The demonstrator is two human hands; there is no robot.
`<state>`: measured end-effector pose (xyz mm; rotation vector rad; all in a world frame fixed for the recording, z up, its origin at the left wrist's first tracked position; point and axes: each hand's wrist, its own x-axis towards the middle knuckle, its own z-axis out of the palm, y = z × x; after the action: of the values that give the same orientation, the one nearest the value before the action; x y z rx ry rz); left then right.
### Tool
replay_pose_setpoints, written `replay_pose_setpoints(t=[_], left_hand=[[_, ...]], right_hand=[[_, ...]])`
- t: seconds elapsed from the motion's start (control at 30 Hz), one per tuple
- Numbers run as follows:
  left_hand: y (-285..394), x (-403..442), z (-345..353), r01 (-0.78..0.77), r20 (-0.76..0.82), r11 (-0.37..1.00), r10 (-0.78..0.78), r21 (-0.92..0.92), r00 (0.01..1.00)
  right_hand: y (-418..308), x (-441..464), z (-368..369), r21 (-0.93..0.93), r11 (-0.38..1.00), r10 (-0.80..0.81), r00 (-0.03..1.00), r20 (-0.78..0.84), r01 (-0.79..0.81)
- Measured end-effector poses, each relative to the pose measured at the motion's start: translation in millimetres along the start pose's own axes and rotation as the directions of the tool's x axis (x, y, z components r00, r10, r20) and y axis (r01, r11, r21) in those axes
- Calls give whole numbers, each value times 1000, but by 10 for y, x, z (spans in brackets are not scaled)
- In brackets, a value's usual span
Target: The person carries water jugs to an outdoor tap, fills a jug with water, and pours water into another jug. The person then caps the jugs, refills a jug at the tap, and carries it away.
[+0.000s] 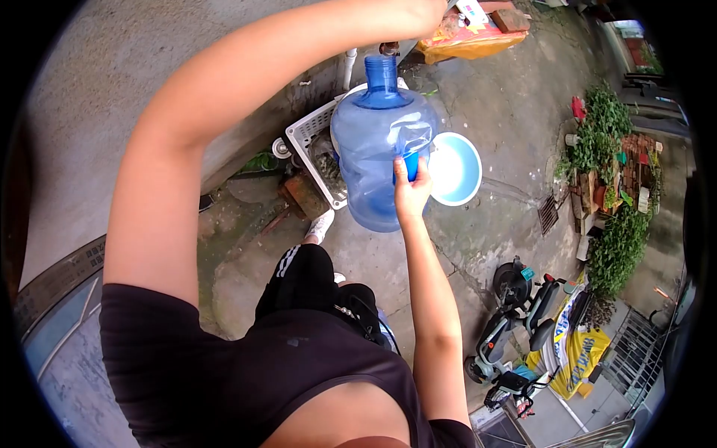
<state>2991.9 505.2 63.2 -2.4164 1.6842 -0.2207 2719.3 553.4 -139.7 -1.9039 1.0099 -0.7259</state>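
A large clear blue water jug [373,190] stands nearly upright, its open neck [382,75] just below a brownish tap [388,48]. My right hand [412,193] is closed around the blue handle on the jug's right side, thumb and a finger showing. At the top edge, above the tap, my left hand [432,16] is only partly in view; its fingers are cut off or hidden. Whether it touches the tap cannot be seen. A light blue basin [467,170] sits on the ground just right of the jug.
Behind the jug are a white plastic crate [305,133] and a pipe [349,69] by the wall. An orange-and-red covered stack [478,46] is at the top. Potted plants [616,257], a floor drain [548,215] and a parked scooter [497,336] lie to the right.
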Motion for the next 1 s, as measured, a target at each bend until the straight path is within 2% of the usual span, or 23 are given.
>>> replay_pose_setpoints(t=[0.07, 0.13, 0.17, 0.23, 0.37, 0.53, 0.67, 0.73, 0.77, 0.83, 0.87, 0.93, 0.97, 1.0], left_hand=[[-27, 52, 108, -13, -55, 1000, 13, 3, 998], [-67, -5, 59, -108, -302, 994, 111, 26, 947], [-68, -33, 29, -107, -303, 994, 110, 26, 947], [-73, -86, -45, -313, -373, 949, 307, 46, 875], [-29, 3, 40, -384, -410, 923, 358, 21, 839], [-1, 53, 36, -392, -272, 917, 398, 76, 876], [-45, 12, 47, -452, -310, 890, 449, 65, 838], [-89, -36, 115, -544, -535, 836, 494, 75, 685], [-161, -46, 131, -544, -533, 835, 495, 76, 686], [-358, -114, 147, -675, -630, 720, 602, 163, 490], [-477, -175, 121, -665, -598, 623, 735, 411, 318], [-592, -288, 108, -736, -401, 497, 856, 460, 327], [-657, -317, 104, -736, -404, 497, 855, 460, 324], [-709, -333, 88, -742, -403, 462, 872, 486, 279]], right_hand=[[78, -10, 43, 29, 1000, -1, 1000, -4, 1], [75, -8, 82, 57, 998, -2, 1000, -8, 3], [51, -7, 91, 102, 995, 23, 1000, -3, -23], [47, -10, 98, 144, 988, 48, 999, 7, -48], [156, -20, 147, 208, 973, 90, 995, 43, -97], [230, -26, 211, 225, 957, 174, 982, 72, -186], [291, -32, 262, 301, 930, 193, 978, 82, -209], [284, -31, 274, 311, 925, 199, 976, 90, -217], [279, -37, 284, 339, 915, 201, 975, 91, -220], [267, -60, 286, 365, 903, 207, 974, 96, -228], [282, -59, 268, 394, 881, 235, 965, 117, -262], [243, -59, 213, 461, 833, 274, 952, 139, -307], [221, -68, 164, 493, 809, 291, 947, 136, -319], [211, -75, 93, 524, 785, 308, 942, 132, -330]])
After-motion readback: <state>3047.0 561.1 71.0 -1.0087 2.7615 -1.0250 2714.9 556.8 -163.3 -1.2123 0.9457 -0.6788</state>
